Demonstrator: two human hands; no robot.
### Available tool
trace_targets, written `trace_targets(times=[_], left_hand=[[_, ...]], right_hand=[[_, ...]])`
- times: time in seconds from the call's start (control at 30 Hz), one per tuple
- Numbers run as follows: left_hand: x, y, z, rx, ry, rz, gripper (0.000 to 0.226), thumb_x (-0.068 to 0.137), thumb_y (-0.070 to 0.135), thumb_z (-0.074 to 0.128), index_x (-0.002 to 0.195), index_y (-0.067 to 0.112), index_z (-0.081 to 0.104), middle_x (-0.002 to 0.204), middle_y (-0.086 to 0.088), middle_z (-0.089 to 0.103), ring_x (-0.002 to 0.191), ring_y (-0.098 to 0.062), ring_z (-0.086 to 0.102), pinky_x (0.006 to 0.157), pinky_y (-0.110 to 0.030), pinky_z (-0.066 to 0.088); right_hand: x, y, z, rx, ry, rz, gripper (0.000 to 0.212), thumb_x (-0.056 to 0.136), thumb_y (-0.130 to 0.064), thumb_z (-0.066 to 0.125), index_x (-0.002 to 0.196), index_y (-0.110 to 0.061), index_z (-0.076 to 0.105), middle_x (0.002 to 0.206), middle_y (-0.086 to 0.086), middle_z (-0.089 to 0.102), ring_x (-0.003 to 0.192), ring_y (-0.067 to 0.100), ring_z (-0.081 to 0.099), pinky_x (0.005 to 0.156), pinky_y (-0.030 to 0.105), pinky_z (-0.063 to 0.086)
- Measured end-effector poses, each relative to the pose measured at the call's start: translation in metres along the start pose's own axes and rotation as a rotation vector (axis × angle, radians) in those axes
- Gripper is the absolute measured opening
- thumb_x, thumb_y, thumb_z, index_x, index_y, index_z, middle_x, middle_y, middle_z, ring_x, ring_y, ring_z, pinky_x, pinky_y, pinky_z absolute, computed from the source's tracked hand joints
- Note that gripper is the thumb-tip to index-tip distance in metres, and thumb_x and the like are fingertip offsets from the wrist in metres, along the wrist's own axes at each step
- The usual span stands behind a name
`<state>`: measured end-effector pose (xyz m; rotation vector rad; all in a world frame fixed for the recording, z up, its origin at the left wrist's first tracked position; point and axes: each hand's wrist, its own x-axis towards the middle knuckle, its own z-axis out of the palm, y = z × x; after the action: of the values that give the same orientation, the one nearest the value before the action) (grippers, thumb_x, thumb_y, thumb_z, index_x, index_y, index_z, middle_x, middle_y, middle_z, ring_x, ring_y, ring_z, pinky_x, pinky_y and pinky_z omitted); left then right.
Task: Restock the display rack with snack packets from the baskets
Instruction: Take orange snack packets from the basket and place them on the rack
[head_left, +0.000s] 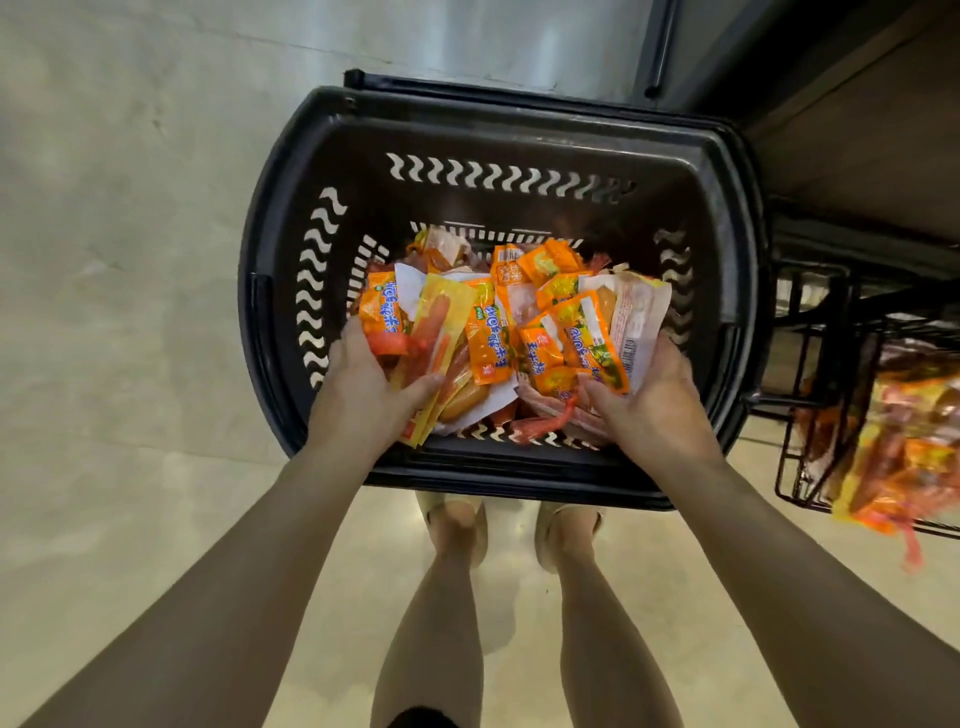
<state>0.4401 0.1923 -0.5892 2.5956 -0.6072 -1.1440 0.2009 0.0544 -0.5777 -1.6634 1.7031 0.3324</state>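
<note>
A black plastic basket (498, 145) stands on the floor in front of me, its bottom covered with several orange and yellow snack packets (514, 322). Both of my hands are inside it. My left hand (363, 384) grips a bunch of yellow and orange packets (436, 332) at the basket's left side, thumb on top. My right hand (649, 395) holds another bunch of orange and pale packets (597, 338) at the right side, fingers curled under them.
A black wire display rack (810, 395) stands at the right edge, its lower tier holding blurred orange and yellow packets (893, 452). A dark cabinet edge (660, 52) rises behind the basket. My legs and sandalled feet (457, 525) are just behind the basket on the pale floor.
</note>
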Motion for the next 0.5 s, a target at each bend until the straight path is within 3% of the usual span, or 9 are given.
trace_targets(times=[0.1,0.23,0.33,0.5], left_hand=[[-0.017,0.009,-0.015,0.148,0.006,0.028,0.089,0.084,0.056,0.077,0.153,0.024,0.032,0.143,-0.007,0.047,0.128,-0.03,0.053,0.098,-0.05,0.053],[-0.06,0.032,-0.055,0.335,0.009,0.128,0.06,0.093,0.054,0.063,0.139,0.017,0.053,0.138,-0.009,0.052,0.123,-0.034,0.054,0.093,-0.048,0.052],[-0.107,0.058,-0.097,0.404,0.007,0.151,0.051,0.097,0.054,0.056,0.132,0.016,0.06,0.13,-0.011,0.058,0.115,-0.037,0.056,0.089,-0.049,0.053],[-0.209,0.104,-0.18,0.547,0.119,0.34,0.036,0.097,0.047,0.054,0.117,0.018,0.066,0.11,-0.007,0.068,0.098,-0.032,0.062,0.075,-0.042,0.05]], right_hand=[[-0.021,-0.01,-0.016,-0.199,0.035,-0.07,0.081,0.093,-0.056,0.066,0.154,-0.02,0.027,0.146,0.01,0.041,0.132,0.03,0.044,0.107,0.047,0.045],[-0.069,-0.033,-0.057,-0.435,0.021,-0.186,0.064,0.102,-0.054,0.047,0.151,-0.015,0.037,0.147,0.013,0.046,0.13,0.033,0.046,0.103,0.046,0.043],[-0.118,-0.056,-0.101,-0.499,-0.014,-0.227,0.062,0.102,-0.054,0.044,0.151,-0.016,0.04,0.146,0.01,0.049,0.13,0.032,0.048,0.103,0.044,0.044],[-0.222,-0.091,-0.182,-0.539,0.072,-0.299,0.061,0.101,-0.054,0.045,0.147,-0.014,0.043,0.141,0.009,0.052,0.125,0.032,0.051,0.099,0.044,0.045]])
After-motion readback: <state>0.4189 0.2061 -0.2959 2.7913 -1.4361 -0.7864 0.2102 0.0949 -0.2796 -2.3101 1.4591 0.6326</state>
